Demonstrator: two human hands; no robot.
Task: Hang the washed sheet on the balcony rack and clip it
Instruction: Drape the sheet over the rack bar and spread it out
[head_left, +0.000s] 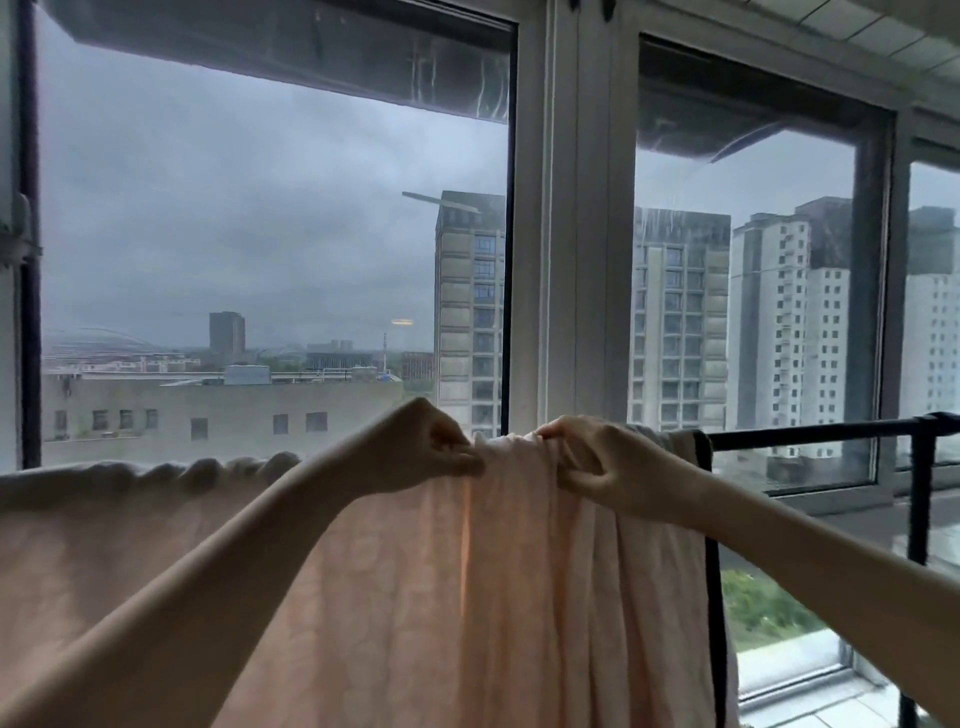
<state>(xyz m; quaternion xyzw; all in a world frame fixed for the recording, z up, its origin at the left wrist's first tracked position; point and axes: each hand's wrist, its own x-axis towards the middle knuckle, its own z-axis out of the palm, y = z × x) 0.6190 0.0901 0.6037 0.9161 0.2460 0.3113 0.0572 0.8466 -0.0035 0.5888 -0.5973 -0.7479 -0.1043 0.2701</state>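
A pale pink patterned sheet (395, 597) hangs over the black rack bar (810, 437), its bunched top edge running from the far left to just right of centre. My left hand (423, 449) pinches the top edge of the sheet at the middle. My right hand (597, 457) grips the gathered fabric a short way to the right, close to the sheet's dark-trimmed right edge (714, 571). The bar under the sheet is hidden by the fabric. No clip is visible.
The black rack has an upright post (919, 493) at the right and a bare stretch of bar beyond the sheet. Large windows with a thick white frame (566, 234) stand right behind the rack. A tiled sill (831, 712) lies at lower right.
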